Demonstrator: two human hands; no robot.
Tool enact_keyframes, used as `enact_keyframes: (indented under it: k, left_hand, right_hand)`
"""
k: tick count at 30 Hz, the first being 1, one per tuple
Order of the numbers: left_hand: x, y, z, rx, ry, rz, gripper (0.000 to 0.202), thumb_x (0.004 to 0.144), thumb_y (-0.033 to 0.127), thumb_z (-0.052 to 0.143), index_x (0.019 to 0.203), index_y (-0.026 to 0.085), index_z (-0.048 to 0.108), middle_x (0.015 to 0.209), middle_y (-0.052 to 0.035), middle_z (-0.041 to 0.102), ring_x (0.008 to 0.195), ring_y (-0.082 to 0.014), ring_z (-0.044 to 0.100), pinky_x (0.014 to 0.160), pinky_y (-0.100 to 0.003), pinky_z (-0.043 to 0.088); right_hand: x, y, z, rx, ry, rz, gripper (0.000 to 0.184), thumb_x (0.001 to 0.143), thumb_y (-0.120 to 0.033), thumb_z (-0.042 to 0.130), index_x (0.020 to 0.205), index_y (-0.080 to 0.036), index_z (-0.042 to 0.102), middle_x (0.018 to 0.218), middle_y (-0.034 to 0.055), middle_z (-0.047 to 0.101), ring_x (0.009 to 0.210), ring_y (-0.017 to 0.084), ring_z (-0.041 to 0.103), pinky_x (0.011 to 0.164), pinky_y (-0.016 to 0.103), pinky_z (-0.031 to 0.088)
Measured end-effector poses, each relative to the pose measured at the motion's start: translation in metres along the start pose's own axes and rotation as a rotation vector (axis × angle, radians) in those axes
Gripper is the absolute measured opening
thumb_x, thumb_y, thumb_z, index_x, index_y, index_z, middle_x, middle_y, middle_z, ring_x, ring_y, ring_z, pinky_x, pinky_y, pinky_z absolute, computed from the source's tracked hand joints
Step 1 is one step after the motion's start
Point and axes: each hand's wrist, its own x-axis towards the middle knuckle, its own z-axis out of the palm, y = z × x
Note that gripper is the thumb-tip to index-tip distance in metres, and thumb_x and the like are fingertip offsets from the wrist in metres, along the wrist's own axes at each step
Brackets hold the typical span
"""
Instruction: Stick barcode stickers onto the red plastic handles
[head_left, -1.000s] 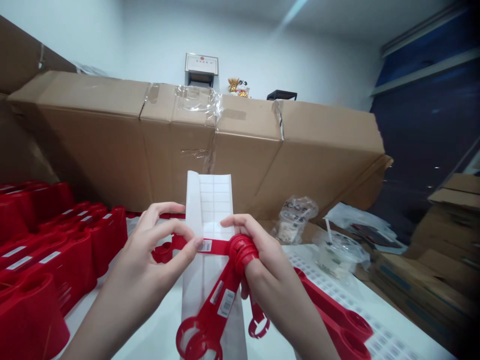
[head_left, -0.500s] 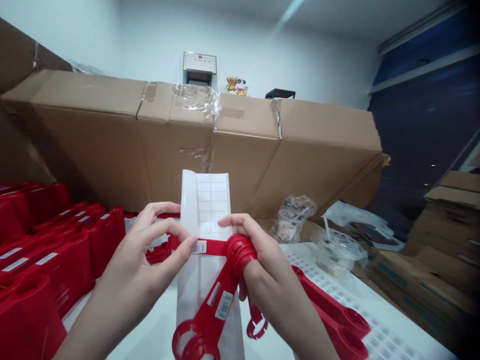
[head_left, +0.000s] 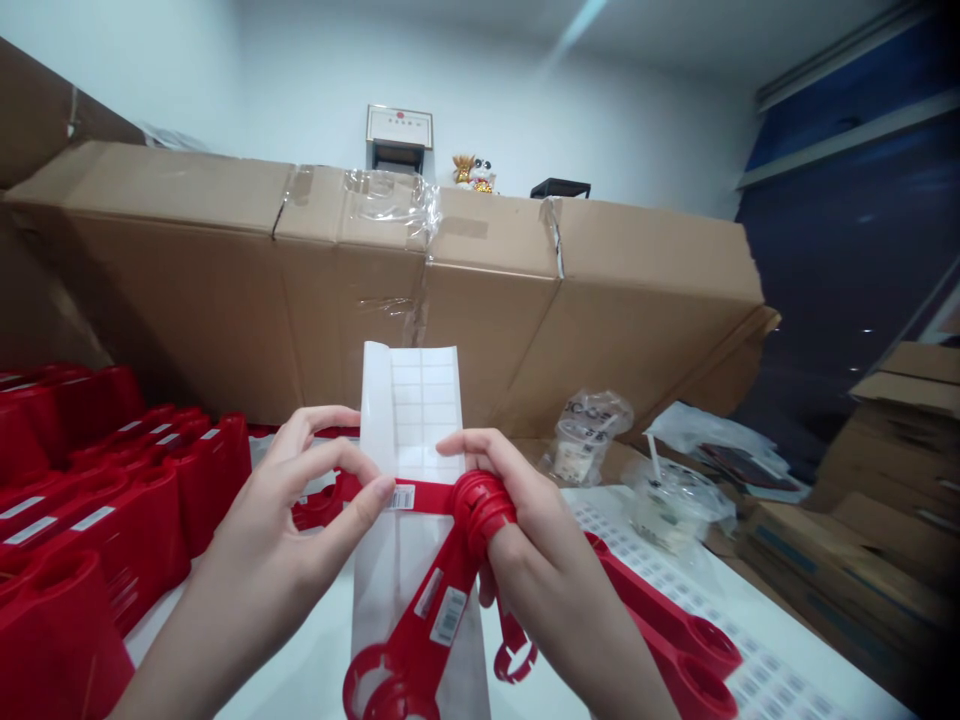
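Observation:
In the head view, my right hand (head_left: pixel 525 510) grips several red plastic ring-ended pieces (head_left: pixel 442 575), their rings stacked together and their arms fanned out. Barcode labels (head_left: pixel 448 614) are stuck on the arm pointing down toward me. Another arm (head_left: pixel 433 497) reaches left to my left hand (head_left: pixel 300 510), whose thumb and index finger close together on it at the edge of a small white barcode label (head_left: pixel 402 496). Behind the pieces, a long white sticker sheet (head_left: pixel 424 405) with a grid of blank cells stands up, its left edge curled. My right fingertips lie against this sheet.
Red plastic parts (head_left: pixel 150 510) with white labels are stacked at left. More red pieces (head_left: pixel 675 640) and a printed label sheet (head_left: pixel 757 660) lie at right on the white table (head_left: pixel 300 670). Bagged drink cups (head_left: pixel 581 440) stand behind them. Large cardboard (head_left: pixel 487 320) spans the back.
Almost nothing differs. The red pieces have shifted down very slightly; both hands keep the same hold.

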Motion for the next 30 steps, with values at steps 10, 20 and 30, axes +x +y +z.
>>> enact_keyframes:
  k: [10,20,30]
  left_hand:
    - [0.001,-0.005,0.006,0.084,0.070,0.077,0.030,0.090,0.048,0.064,0.070,0.026,0.064,0.131,-0.0002,0.054,0.126,-0.0297,0.051,0.106,-0.046,0.037]
    - [0.026,-0.034,0.023,-0.279,0.119,-0.028,0.049,0.079,0.052,0.079,0.085,0.025,0.038,0.126,-0.0077,0.057,0.113,-0.0278,0.065,0.093,-0.045,0.054]
    - [0.021,-0.027,0.035,-0.392,0.208,0.023,0.062,0.079,0.038,0.081,0.110,0.031,0.028,0.120,-0.0024,0.052,0.098,-0.0198,0.069,0.081,-0.037,0.062]
  right_hand:
    - [0.000,0.003,0.002,0.069,0.017,-0.010,0.033,0.092,-0.012,0.046,0.116,-0.030,0.058,0.077,-0.0047,0.063,0.045,0.008,0.048,0.038,0.016,0.044]
    - [0.010,0.005,0.008,0.112,0.145,-0.072,0.029,0.086,-0.013,0.047,0.108,-0.028,0.060,0.063,-0.0073,0.056,0.041,0.009,0.048,0.036,0.017,0.042]
    - [0.027,0.017,0.011,0.128,0.123,-0.103,0.022,0.089,-0.019,0.048,0.107,-0.026,0.057,0.060,-0.0074,0.056,0.038,0.011,0.047,0.035,0.021,0.040]
